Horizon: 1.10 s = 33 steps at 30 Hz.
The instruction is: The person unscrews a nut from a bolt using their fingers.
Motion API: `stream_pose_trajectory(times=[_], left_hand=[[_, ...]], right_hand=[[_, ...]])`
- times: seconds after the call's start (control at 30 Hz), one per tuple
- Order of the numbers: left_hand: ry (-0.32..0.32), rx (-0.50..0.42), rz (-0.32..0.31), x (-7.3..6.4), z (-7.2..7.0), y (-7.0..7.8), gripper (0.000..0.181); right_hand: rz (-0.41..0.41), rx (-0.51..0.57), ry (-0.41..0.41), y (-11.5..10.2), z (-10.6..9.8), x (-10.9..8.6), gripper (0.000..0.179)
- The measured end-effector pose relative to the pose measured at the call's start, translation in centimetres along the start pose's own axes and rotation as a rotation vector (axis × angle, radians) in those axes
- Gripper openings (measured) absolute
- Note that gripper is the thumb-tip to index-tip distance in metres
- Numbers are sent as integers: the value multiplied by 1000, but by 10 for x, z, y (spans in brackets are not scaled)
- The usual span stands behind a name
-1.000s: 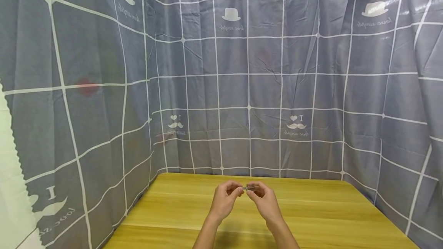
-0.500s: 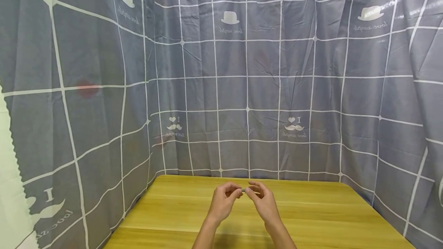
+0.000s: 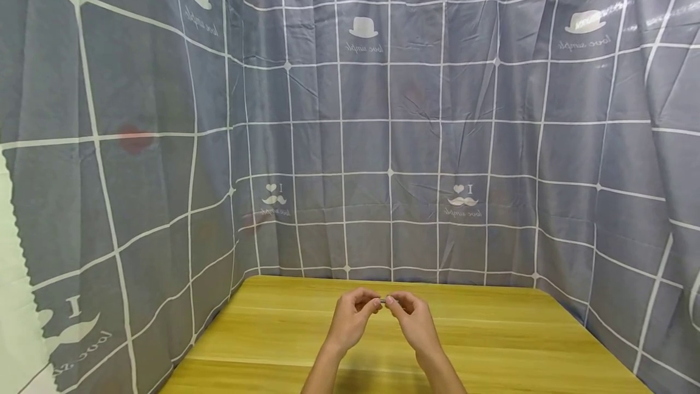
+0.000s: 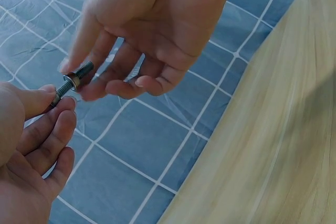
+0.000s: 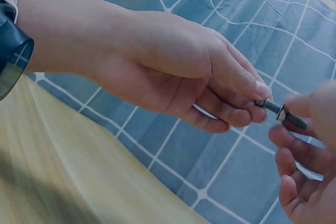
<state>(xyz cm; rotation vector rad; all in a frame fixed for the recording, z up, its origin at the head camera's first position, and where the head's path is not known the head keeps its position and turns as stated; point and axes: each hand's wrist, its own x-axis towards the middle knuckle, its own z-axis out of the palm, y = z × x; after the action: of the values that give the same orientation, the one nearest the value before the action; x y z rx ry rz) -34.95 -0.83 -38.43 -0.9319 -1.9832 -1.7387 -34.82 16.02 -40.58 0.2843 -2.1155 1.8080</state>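
A small metal bolt (image 4: 84,69) is held above the table between both hands, with a nut (image 5: 282,113) around its threaded shank. My left hand (image 3: 348,320) pinches the bolt's one end between thumb and forefinger, covering most of that end. At the nut, the thumb and forefinger of my right hand (image 3: 414,324) pinch from either side, slightly blurred in the left wrist view. The threaded tip pokes out past the nut toward the right palm. The other fingers of both hands are loosely bent.
Below the hands lies a yellow wood-grain table (image 3: 262,327). A grey curtain (image 3: 366,145) with white grid lines surrounds its back and sides. A dark band (image 5: 13,51) sits on the left wrist.
Half a second ago the right fingers were spread wider from the thumb; now they have drawn in at the nut. The left hand keeps its pinch, almost still.
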Motion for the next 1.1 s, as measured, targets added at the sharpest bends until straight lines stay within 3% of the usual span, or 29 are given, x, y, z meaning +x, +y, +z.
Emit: stream_pose_trajectory(times=[0.13,0.3,0.53,0.73,0.93,1.1], left_hand=[[8,-1,-12,0,0,3,11],[9,-6,-14,0,0,5,9],[14,3,-21,-1,-1,6,9],[17,0,-18,-1,-2,4,9],[22,10,7,-1,-2,3,10],[29,28,-3,3,1,-12,9]], right_hand=[[-6,35,-15,-2,0,-1,26],[-3,34,-17,-2,0,-1,37],[3,-8,-13,0,0,2,21],[17,0,-4,-2,1,0,28],[3,7,9,-3,1,-2,21],[7,4,28,-2,0,-2,28]])
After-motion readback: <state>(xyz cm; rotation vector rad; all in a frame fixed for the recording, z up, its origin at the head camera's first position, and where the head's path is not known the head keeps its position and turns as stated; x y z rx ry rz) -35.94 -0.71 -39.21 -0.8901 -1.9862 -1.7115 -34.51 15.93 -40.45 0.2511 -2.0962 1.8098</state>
